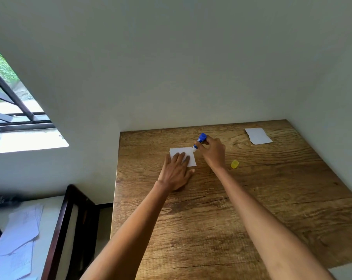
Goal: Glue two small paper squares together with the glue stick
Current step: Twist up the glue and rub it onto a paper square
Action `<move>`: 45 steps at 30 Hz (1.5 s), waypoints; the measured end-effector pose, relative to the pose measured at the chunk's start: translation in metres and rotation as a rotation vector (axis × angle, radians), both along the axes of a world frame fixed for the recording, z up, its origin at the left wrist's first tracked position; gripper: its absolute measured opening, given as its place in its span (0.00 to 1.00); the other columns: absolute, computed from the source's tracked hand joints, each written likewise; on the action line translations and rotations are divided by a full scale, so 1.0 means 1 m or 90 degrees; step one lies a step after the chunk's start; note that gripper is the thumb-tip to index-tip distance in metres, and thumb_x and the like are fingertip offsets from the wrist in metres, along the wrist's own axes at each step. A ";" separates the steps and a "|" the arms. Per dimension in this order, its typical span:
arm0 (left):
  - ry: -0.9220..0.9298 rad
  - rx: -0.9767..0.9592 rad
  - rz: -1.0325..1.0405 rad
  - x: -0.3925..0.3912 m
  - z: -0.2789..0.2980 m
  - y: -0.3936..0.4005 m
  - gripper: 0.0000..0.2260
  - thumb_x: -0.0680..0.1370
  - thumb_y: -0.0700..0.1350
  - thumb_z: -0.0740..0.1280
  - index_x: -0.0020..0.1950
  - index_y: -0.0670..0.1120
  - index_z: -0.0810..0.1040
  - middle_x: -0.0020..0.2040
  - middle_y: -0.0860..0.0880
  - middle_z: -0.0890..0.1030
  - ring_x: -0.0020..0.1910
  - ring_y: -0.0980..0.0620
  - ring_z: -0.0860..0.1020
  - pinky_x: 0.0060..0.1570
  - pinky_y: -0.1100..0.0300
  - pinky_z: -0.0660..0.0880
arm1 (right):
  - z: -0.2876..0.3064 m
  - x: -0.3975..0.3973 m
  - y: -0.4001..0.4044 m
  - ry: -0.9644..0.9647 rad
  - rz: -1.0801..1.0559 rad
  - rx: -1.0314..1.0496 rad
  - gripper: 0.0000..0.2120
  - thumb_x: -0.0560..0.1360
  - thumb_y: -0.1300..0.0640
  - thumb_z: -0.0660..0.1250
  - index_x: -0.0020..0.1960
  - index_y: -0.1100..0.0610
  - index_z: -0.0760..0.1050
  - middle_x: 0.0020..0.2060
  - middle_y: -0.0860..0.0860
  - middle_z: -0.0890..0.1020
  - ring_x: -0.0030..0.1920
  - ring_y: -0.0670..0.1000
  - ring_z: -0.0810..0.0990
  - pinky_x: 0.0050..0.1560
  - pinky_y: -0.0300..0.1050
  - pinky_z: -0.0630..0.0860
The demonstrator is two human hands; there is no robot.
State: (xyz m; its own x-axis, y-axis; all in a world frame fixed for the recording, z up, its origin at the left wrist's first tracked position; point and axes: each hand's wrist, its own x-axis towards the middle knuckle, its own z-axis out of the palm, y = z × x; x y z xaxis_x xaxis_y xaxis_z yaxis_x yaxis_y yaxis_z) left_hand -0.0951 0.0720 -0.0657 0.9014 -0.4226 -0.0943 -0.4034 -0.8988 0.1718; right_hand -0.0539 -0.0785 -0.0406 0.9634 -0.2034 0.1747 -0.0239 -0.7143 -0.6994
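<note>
A small white paper square (178, 152) lies on the wooden table (251, 209). My left hand (176, 171) rests flat on it, fingers spread and straight, pressing it down. My right hand (212, 151) grips a blue glue stick (199, 140), tilted, with its white tip touching the square's far right corner. A second white paper piece (258, 136) lies apart at the table's far right corner. The yellow cap (234, 164) of the glue stick sits on the table just right of my right wrist.
The table stands in a corner, with walls behind it and to its right. Left of the table are a dark wooden frame (70, 229) and a surface with loose papers (19, 239). A window (13, 110) is at the far left.
</note>
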 end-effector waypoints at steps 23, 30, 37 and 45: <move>-0.016 0.002 -0.014 0.003 -0.001 0.006 0.31 0.79 0.60 0.49 0.76 0.43 0.52 0.77 0.45 0.56 0.75 0.47 0.55 0.73 0.41 0.46 | 0.002 0.003 0.008 0.037 0.037 -0.060 0.13 0.73 0.47 0.67 0.50 0.57 0.78 0.42 0.55 0.81 0.52 0.57 0.73 0.53 0.50 0.64; -0.004 -0.002 -0.012 0.000 0.002 0.005 0.31 0.79 0.60 0.49 0.76 0.42 0.51 0.77 0.45 0.55 0.76 0.47 0.53 0.72 0.41 0.45 | -0.001 -0.018 0.005 0.032 0.037 -0.072 0.14 0.73 0.45 0.66 0.47 0.56 0.79 0.40 0.53 0.80 0.50 0.55 0.73 0.53 0.50 0.64; 0.013 0.010 -0.010 -0.001 0.005 0.004 0.31 0.79 0.60 0.49 0.76 0.42 0.51 0.77 0.44 0.54 0.76 0.47 0.52 0.72 0.41 0.44 | -0.001 -0.037 0.002 0.010 0.037 -0.075 0.14 0.72 0.45 0.68 0.47 0.56 0.78 0.39 0.52 0.80 0.48 0.55 0.75 0.53 0.51 0.68; 0.011 0.012 -0.017 -0.001 0.008 0.004 0.31 0.79 0.60 0.49 0.76 0.42 0.52 0.77 0.44 0.55 0.76 0.47 0.53 0.72 0.41 0.44 | 0.004 -0.048 -0.001 -0.028 0.011 0.032 0.17 0.71 0.44 0.68 0.47 0.58 0.79 0.37 0.52 0.79 0.40 0.51 0.75 0.40 0.46 0.71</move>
